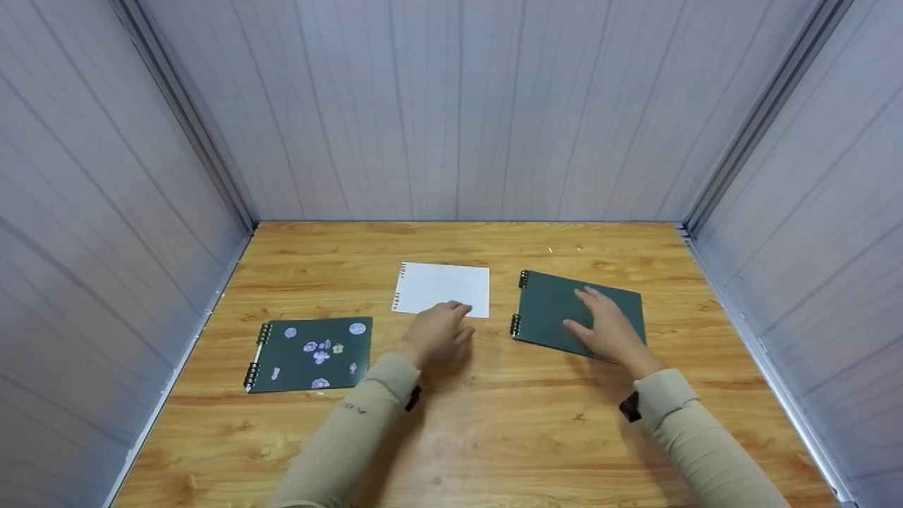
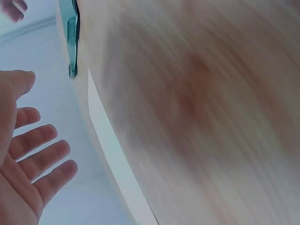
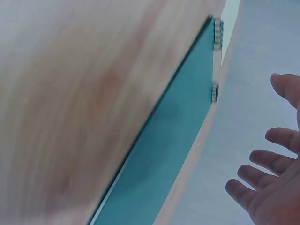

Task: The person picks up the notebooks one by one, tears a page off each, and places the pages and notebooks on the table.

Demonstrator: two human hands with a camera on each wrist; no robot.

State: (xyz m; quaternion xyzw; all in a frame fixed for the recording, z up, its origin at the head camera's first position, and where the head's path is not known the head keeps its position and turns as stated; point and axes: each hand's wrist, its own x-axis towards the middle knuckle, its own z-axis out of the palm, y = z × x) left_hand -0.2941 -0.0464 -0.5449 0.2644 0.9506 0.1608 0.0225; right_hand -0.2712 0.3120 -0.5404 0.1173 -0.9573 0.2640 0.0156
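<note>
My left hand [image 1: 437,333] hovers over the table by the near edge of a white sheet [image 1: 444,286] with punched holes along its left side. Its fingers are loosely bent and hold nothing, as the left wrist view shows. Above a plain dark green ring-bound notebook [image 1: 557,310] is my right hand [image 1: 608,328], fingers spread, with a gap between it and the cover in the right wrist view. That notebook lies closed and slightly turned, its black rings on the left.
A second dark green ring-bound notebook [image 1: 296,360] with flower and round stickers lies at the left. Tiny white scraps [image 1: 551,250] lie toward the back of the wooden table [image 1: 494,437]. Pale panel walls [image 1: 458,113] stand at the back and both sides.
</note>
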